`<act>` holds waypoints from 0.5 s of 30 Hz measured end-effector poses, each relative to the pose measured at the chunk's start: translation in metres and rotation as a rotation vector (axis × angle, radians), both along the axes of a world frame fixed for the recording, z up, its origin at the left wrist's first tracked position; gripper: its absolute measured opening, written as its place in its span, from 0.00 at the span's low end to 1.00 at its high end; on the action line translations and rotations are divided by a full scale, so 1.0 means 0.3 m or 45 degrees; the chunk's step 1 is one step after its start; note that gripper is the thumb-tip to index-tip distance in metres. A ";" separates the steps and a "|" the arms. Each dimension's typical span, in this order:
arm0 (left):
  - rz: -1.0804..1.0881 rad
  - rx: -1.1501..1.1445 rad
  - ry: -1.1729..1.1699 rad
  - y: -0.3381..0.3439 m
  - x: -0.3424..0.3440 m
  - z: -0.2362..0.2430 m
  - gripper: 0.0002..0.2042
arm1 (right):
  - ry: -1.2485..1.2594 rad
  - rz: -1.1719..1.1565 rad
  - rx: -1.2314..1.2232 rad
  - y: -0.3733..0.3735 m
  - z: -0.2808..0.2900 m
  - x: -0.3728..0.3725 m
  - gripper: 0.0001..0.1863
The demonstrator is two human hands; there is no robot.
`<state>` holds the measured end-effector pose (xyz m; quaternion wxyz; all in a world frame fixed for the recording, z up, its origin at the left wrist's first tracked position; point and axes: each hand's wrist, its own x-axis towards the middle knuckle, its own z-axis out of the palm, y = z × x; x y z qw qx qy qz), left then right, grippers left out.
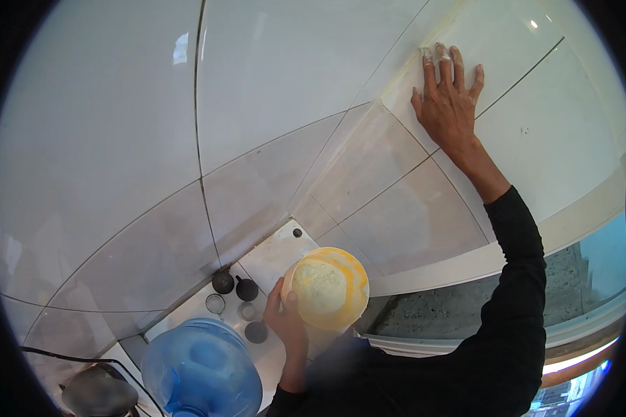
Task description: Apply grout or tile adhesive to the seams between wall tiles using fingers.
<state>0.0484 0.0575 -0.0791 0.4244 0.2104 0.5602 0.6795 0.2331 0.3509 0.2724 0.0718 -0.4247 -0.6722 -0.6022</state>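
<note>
My left hand (pixel 286 321) grips the side of a round yellow tub (pixel 359 276), its fingers and thumb at the rim. Inside the tub is a mass of pale, whitish paste (pixel 320 285), and more is smeared along the wall. My right hand (pixel 446 108) lies against the white tiled wall (pixel 515 167), close to the inside corner, with the fingers spread. White paste coats its fingertips. A pale strip (pixel 348 142) of the same colour runs along the corner joint by those fingers.
Below on the left stand a large blue water bottle (pixel 209 368), a black mug (pixel 246 288), a dark cup (pixel 222 281) and a clear glass (pixel 215 304) on a white surface. A black cable (pixel 76 357) passes a dark rounded vessel (pixel 99 391). A window opening (pixel 466 306) is at the right.
</note>
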 end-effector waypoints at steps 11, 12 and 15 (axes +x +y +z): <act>0.014 0.012 -0.044 -0.002 -0.007 0.002 0.22 | -0.243 -0.276 -0.049 -0.026 0.030 -0.038 0.33; 0.013 0.014 -0.048 -0.004 -0.008 0.001 0.22 | -0.260 -0.270 -0.075 -0.028 0.037 -0.035 0.33; 0.022 0.040 -0.030 -0.001 -0.009 -0.006 0.22 | -0.245 -0.218 -0.125 -0.044 0.042 -0.024 0.31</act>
